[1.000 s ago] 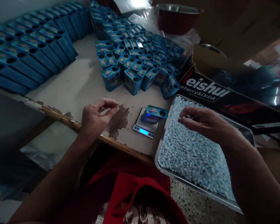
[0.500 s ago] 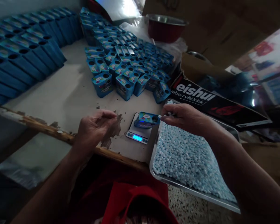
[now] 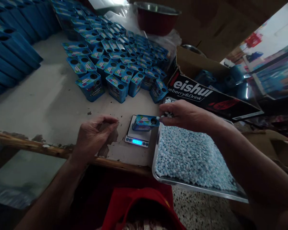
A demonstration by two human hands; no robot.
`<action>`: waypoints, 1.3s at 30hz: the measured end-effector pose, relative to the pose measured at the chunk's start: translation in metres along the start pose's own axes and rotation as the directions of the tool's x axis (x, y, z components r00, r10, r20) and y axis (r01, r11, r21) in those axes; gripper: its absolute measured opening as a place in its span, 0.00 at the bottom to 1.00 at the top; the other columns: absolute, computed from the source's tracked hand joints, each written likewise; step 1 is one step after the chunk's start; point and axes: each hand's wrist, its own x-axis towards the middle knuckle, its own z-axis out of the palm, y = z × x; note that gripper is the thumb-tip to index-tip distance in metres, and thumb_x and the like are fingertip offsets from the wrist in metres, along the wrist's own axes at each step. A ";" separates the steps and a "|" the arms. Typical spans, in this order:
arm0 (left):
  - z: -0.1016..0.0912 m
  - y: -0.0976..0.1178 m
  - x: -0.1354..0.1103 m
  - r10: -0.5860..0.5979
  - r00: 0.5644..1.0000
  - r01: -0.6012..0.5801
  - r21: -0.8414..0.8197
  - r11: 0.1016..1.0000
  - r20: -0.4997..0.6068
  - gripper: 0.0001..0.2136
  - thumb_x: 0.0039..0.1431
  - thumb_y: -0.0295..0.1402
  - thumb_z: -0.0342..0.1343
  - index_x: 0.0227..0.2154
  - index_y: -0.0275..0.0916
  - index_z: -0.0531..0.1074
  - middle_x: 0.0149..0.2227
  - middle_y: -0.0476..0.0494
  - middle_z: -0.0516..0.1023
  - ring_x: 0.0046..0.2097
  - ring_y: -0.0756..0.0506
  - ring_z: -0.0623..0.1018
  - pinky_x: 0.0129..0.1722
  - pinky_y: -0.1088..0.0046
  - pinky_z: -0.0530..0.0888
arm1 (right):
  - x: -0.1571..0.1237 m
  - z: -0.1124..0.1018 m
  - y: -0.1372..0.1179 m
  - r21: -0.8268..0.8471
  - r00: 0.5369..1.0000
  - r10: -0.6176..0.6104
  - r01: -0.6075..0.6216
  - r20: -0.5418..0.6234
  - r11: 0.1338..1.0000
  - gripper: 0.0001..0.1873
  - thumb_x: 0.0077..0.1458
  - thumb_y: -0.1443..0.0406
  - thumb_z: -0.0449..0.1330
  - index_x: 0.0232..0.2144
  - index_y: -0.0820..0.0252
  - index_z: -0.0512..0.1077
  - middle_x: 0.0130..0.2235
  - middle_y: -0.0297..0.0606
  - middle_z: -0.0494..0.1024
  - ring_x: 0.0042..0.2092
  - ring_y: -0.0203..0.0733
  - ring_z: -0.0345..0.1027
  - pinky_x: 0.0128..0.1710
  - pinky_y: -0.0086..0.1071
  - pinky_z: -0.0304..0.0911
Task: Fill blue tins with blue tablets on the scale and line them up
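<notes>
A small blue candy box [image 3: 144,122] lies on a little digital scale [image 3: 137,136] with a lit blue display. My right hand [image 3: 182,114] is pinched on a few pale blue candies right beside the round hole in the box's end. It hovers over the far corner of a metal tray [image 3: 196,188] heaped with the same pale blue candies [image 3: 189,158]. My left hand [image 3: 94,135] rests on the white table [image 3: 50,105] to the left of the scale, fingers curled with thumb against fingertips; I cannot make out anything in it.
Several upright blue candy boxes [image 3: 115,64] crowd the table's far side, and longer blue cartons [image 3: 7,48] line the far left. A red bowl [image 3: 156,16] stands behind. A black printed carton [image 3: 206,95] lies right of the tray. The table's worn wooden edge [image 3: 62,153] runs near me.
My right hand moved left from over the tray to the hole of the box on the scale. The left hand barely moved. The view swung right.
</notes>
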 end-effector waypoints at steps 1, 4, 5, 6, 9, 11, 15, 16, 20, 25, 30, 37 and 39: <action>0.002 -0.001 0.001 0.008 1.000 -0.007 -0.002 1.000 0.005 0.12 0.61 0.43 0.69 0.42 0.43 0.85 0.37 0.44 0.86 0.37 0.42 0.85 0.34 0.70 0.80 | 0.002 -0.001 -0.001 -0.011 1.000 -0.005 0.005 0.011 1.000 0.09 0.63 0.63 0.63 0.30 0.57 0.72 0.26 0.28 0.68 0.28 0.34 0.57 0.31 0.33 0.48; 0.005 -0.001 0.005 0.015 0.999 -0.014 -0.012 1.000 0.040 0.12 0.62 0.44 0.67 0.42 0.44 0.85 0.36 0.44 0.86 0.38 0.41 0.85 0.36 0.68 0.81 | 0.010 0.000 -0.001 -0.046 0.999 -0.016 0.019 0.048 0.999 0.07 0.62 0.63 0.64 0.30 0.57 0.74 0.26 0.29 0.69 0.28 0.34 0.57 0.30 0.34 0.48; 0.006 -0.001 0.006 0.018 0.999 -0.018 -0.013 1.000 0.049 0.12 0.62 0.44 0.67 0.43 0.44 0.85 0.36 0.43 0.86 0.38 0.40 0.85 0.36 0.67 0.81 | 0.012 0.001 -0.001 -0.051 0.998 -0.016 0.019 0.054 0.999 0.06 0.62 0.63 0.64 0.32 0.57 0.76 0.27 0.29 0.70 0.28 0.34 0.58 0.30 0.34 0.48; 0.006 -0.002 0.007 0.023 0.998 -0.022 -0.015 1.000 0.055 0.12 0.62 0.44 0.68 0.43 0.44 0.85 0.37 0.43 0.86 0.39 0.40 0.85 0.37 0.66 0.82 | 0.014 0.002 -0.001 -0.051 0.998 -0.014 0.017 0.059 0.999 0.04 0.61 0.63 0.65 0.33 0.57 0.77 0.28 0.30 0.72 0.29 0.35 0.59 0.31 0.34 0.49; 0.006 -0.004 0.009 0.031 0.998 -0.029 -0.028 0.999 0.061 0.12 0.61 0.43 0.68 0.44 0.45 0.85 0.40 0.42 0.87 0.41 0.39 0.85 0.40 0.64 0.82 | 0.018 0.004 -0.004 -0.052 0.998 0.007 -0.004 0.065 0.999 0.03 0.60 0.64 0.67 0.38 0.56 0.79 0.31 0.32 0.76 0.31 0.36 0.63 0.32 0.33 0.52; 0.005 -0.006 0.010 0.033 0.997 -0.030 -0.042 0.999 0.070 0.11 0.61 0.42 0.68 0.45 0.46 0.85 0.41 0.42 0.87 0.42 0.39 0.85 0.42 0.64 0.82 | 0.018 0.006 -0.008 -0.058 0.999 0.022 -0.020 0.042 0.998 0.03 0.60 0.65 0.65 0.37 0.56 0.79 0.32 0.32 0.77 0.32 0.36 0.65 0.33 0.32 0.53; 0.003 -0.009 0.009 0.030 0.997 -0.027 -0.045 0.999 0.067 0.10 0.61 0.41 0.68 0.43 0.47 0.84 0.41 0.43 0.86 0.42 0.39 0.85 0.44 0.63 0.82 | 0.014 0.005 -0.012 0.066 0.994 0.066 -0.060 -0.089 0.996 0.03 0.59 0.68 0.63 0.32 0.59 0.77 0.30 0.32 0.76 0.32 0.36 0.66 0.34 0.32 0.55; 0.002 -0.009 0.009 0.025 0.997 -0.022 -0.041 0.999 0.070 0.10 0.61 0.41 0.68 0.43 0.47 0.84 0.41 0.44 0.86 0.42 0.39 0.85 0.43 0.64 0.82 | 0.010 0.004 -0.010 0.157 0.987 0.102 -0.082 -0.121 0.984 0.03 0.58 0.68 0.63 0.31 0.59 0.77 0.29 0.31 0.74 0.31 0.35 0.64 0.33 0.31 0.55; -0.003 -0.003 0.007 0.021 0.997 -0.020 -0.014 1.000 0.077 0.11 0.61 0.42 0.68 0.43 0.46 0.85 0.40 0.43 0.86 0.41 0.39 0.85 0.41 0.64 0.83 | -0.012 0.012 0.019 0.721 0.904 0.382 -0.135 -0.190 0.679 0.08 0.61 0.63 0.68 0.32 0.59 0.75 0.26 0.28 0.66 0.26 0.31 0.54 0.25 0.28 0.51; -0.005 0.014 0.003 0.077 0.993 -0.083 0.056 0.995 0.088 0.10 0.62 0.39 0.67 0.44 0.41 0.84 0.42 0.42 0.86 0.44 0.39 0.85 0.52 0.58 0.82 | -0.052 0.056 0.067 0.998 0.700 0.713 -0.025 -0.025 0.060 0.13 0.54 0.63 0.75 0.32 0.61 0.75 0.29 0.32 0.69 0.26 0.29 0.59 0.22 0.21 0.58; 0.004 0.027 0.002 0.119 0.988 -0.126 0.074 0.989 0.103 0.13 0.62 0.40 0.67 0.45 0.41 0.83 0.44 0.41 0.86 0.44 0.39 0.84 0.55 0.57 0.81 | -0.079 0.088 0.069 0.997 0.738 0.670 -0.061 0.082 -0.054 0.15 0.45 0.71 0.77 0.38 0.64 0.82 0.34 0.39 0.79 0.28 0.30 0.64 0.23 0.20 0.62; 0.007 0.039 0.004 0.174 0.983 -0.179 0.106 0.978 0.052 0.16 0.61 0.39 0.68 0.51 0.43 0.81 0.44 0.43 0.85 0.46 0.41 0.83 0.54 0.60 0.81 | -0.042 0.066 0.029 0.909 0.923 0.334 0.038 -0.192 0.415 0.15 0.59 0.58 0.73 0.44 0.61 0.85 0.31 0.35 0.80 0.27 0.30 0.62 0.26 0.26 0.56; 0.007 0.040 0.002 0.164 0.984 -0.172 0.112 0.979 0.074 0.17 0.61 0.39 0.68 0.51 0.42 0.81 0.45 0.42 0.85 0.46 0.41 0.84 0.55 0.61 0.81 | -0.028 0.059 0.020 0.820 0.941 0.226 0.084 -0.252 0.566 0.13 0.62 0.57 0.71 0.44 0.59 0.85 0.32 0.34 0.80 0.31 0.33 0.66 0.31 0.28 0.60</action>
